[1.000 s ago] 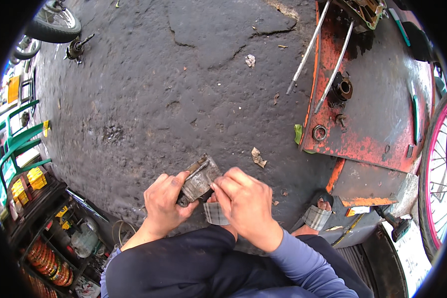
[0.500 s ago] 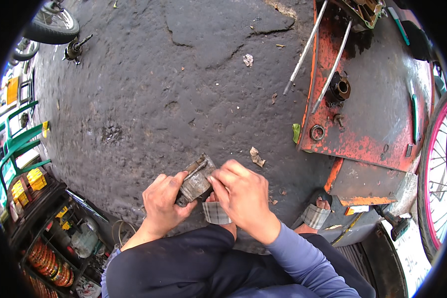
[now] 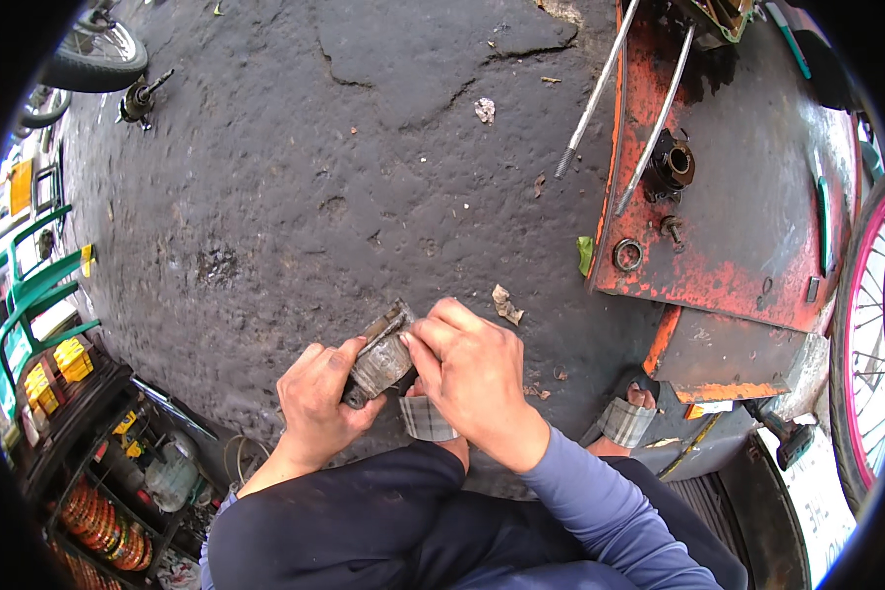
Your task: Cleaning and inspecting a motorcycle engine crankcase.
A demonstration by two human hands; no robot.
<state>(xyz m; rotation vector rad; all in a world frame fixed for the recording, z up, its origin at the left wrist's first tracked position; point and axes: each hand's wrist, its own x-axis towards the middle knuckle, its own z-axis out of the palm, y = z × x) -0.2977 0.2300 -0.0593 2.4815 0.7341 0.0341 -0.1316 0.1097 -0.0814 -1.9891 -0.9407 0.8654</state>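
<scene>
A worn grey metal engine part (image 3: 382,368), rounded with a flat flange along one side, is held low in front of my knees. My left hand (image 3: 323,398) wraps round its left side, thumb below and fingers on top. On the other side, my right hand (image 3: 470,366) is closed, with thumb and fingers bunched against the part's upper right edge. Whatever sits inside those right fingers is hidden. Below the part, one of my feet in a plaid-strapped sandal (image 3: 428,421) partly shows.
At right lies a red-and-black metal sheet (image 3: 747,280) bearing a black hub-like part (image 3: 675,162), a metal ring (image 3: 627,256) and a bolt (image 3: 672,229). Two rods (image 3: 659,123) jut over its left edge. A pink-rimmed wheel (image 3: 841,393) stands far right; a cluttered rack (image 3: 69,442) stands left.
My right hand has shifted slightly up and left along the part's edge. The part and my left hand stay nearly in place; the whole view has shifted slightly.
</scene>
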